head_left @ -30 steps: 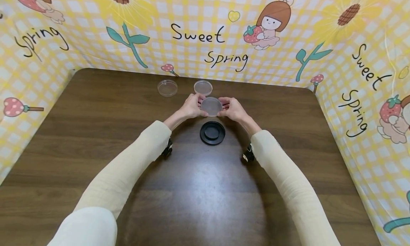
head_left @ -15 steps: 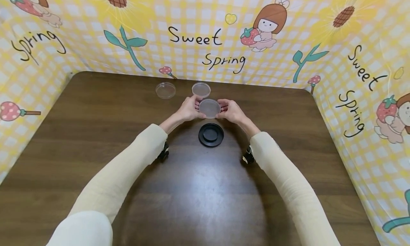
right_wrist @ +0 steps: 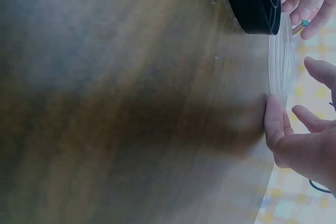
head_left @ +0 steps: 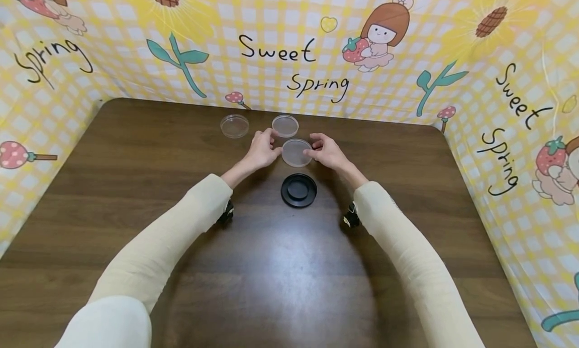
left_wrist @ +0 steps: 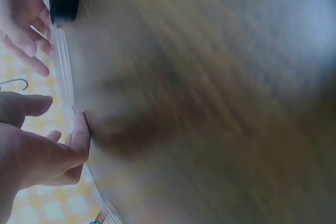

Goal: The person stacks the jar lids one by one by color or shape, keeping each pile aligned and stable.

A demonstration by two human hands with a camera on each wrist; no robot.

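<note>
A clear round dish (head_left: 296, 153) lies on the table between the two hands. At its left, my left hand (head_left: 263, 149) has relaxed, slightly bent fingers, with nothing visibly gripped. From the right, my right hand (head_left: 327, 151) is beside the dish, its thumb over or at the rim and its fingers spread. In the left wrist view, the left hand (left_wrist: 44, 150) has fingertips on the table near the clear dish (left_wrist: 63, 66). The right wrist view shows the right hand (right_wrist: 302, 135) with a fingertip low beside the dish (right_wrist: 281, 61).
A black round base (head_left: 299, 190) with a raised centre lies just in front of the dish. Behind are a second clear dish (head_left: 285, 125) and, farther left, a third (head_left: 234, 126). A patterned cloth (head_left: 271, 16) stands round the table's back and sides.
My left hand has let go of the near dish and moved a little to the left. The right hand's fingers have loosened and spread. The dish stays in place behind the black base.
</note>
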